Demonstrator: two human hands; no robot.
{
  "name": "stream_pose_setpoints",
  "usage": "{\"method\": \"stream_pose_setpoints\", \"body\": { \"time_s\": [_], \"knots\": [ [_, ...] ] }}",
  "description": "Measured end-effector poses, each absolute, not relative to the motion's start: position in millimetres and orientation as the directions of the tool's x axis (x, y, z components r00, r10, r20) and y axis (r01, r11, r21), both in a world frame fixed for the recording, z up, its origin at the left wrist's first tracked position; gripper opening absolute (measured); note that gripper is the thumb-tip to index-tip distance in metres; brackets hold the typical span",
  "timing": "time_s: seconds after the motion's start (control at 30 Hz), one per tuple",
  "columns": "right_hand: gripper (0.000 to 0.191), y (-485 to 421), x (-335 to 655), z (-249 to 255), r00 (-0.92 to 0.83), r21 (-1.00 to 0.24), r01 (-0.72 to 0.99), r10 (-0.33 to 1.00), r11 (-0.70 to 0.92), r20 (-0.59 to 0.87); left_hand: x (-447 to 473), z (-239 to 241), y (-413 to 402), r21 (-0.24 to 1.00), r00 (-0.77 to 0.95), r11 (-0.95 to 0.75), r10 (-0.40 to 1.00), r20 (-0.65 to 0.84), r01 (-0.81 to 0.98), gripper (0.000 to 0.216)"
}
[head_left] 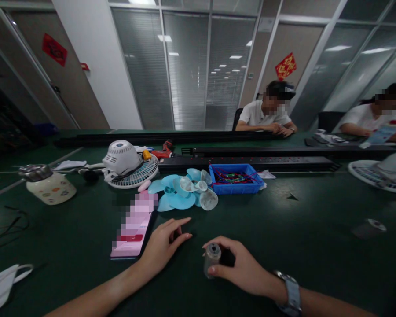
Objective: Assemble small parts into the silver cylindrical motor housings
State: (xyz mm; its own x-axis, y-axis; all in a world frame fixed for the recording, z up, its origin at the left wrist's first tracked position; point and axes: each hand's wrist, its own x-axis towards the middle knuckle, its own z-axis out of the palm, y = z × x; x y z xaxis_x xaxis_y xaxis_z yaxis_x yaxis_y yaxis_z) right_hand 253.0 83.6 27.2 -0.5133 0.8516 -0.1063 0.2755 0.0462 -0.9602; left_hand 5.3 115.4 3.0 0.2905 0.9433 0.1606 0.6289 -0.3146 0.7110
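Observation:
My right hand (234,266) has its thumb and fingers wrapped round a small grey metal cylinder (212,257), which stands upright at the table's near middle. A dark hole shows in the cylinder's round top. To its left, my left hand (166,240) hovers over or rests on the table with thumb and forefinger apart and nothing between them. Just left of that hand lies a phone (135,226) with a lit pink screen. Beyond my hands are several blue fan blades (181,198), with a clear three-bladed one (207,199) on top.
A blue tray (231,190) of wired circuit boards stands behind the blades. White fan housings (120,160) lie left and far right. A cream jar (51,189), a face mask (1,288) and another cylinder (371,228) are on the table. Two people sit across.

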Motion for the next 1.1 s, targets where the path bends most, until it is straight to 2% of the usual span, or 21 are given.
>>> {"method": "stream_pose_setpoints", "body": {
  "time_s": [0.13,0.3,0.4,0.5,0.53,0.6,0.7,0.8,0.87,0.97,1.03,1.1],
  "knots": [
    [0.047,95.9,261.0,17.4,-0.499,-0.985,0.079,0.849,-0.152,-0.171,4.7,4.6,113.1,0.759,0.233,-0.259,0.962,0.144,0.598,0.040],
    [0.048,102.7,271.3,23.6,-0.398,-0.980,0.067,0.895,-0.189,-0.200,5.2,9.3,110.8,0.786,0.219,-0.237,0.967,0.132,0.571,0.038],
    [0.051,112.7,301.5,32.8,-0.279,-0.977,0.210,0.956,-0.030,-0.090,5.7,11.7,110.5,0.784,0.198,-0.221,0.972,0.128,0.580,0.038],
    [0.053,129.5,355.7,31.1,-0.013,-0.840,0.512,0.980,0.177,0.198,6.5,12.6,110.9,0.785,0.194,-0.223,0.972,0.133,0.578,0.036],
    [0.055,135.4,375.9,27.0,0.072,-0.775,0.602,0.953,0.193,0.293,6.7,12.7,111.0,0.785,0.201,-0.230,0.970,0.137,0.575,0.036],
    [0.058,145.4,414.1,14.6,0.191,-0.710,0.686,0.902,0.158,0.386,7.1,12.7,111.0,0.784,0.207,-0.235,0.968,0.139,0.575,0.036],
    [0.061,153.7,455.4,-7.1,0.257,-0.715,0.692,0.892,0.100,0.373,7.1,12.9,110.5,0.778,0.192,-0.220,0.973,0.130,0.588,0.037],
    [0.061,156.2,472.7,-19.1,0.253,-0.705,0.706,0.904,0.073,0.346,6.4,12.9,110.2,0.782,0.178,-0.215,0.975,0.135,0.585,0.037],
    [0.062,156.0,471.7,-16.2,0.242,-0.643,0.763,0.896,0.062,0.373,5.4,11.7,110.5,0.794,0.178,-0.216,0.974,0.137,0.568,0.036],
    [0.067,150.7,448.4,4.7,0.164,-0.382,0.919,0.789,0.096,0.593,3.7,7.5,111.9,0.812,0.183,-0.219,0.973,0.140,0.542,0.034],
    [0.060,142.3,415.0,24.3,0.004,-0.205,0.958,0.706,0.201,0.708,2.8,4.7,112.9,0.820,0.182,-0.226,0.972,0.150,0.526,0.033],
    [0.041,132.1,369.3,41.5,-0.209,-0.162,0.902,0.732,0.401,0.648,2.2,2.9,113.4,0.827,0.182,-0.233,0.970,0.161,0.511,0.032]
  ]
}}
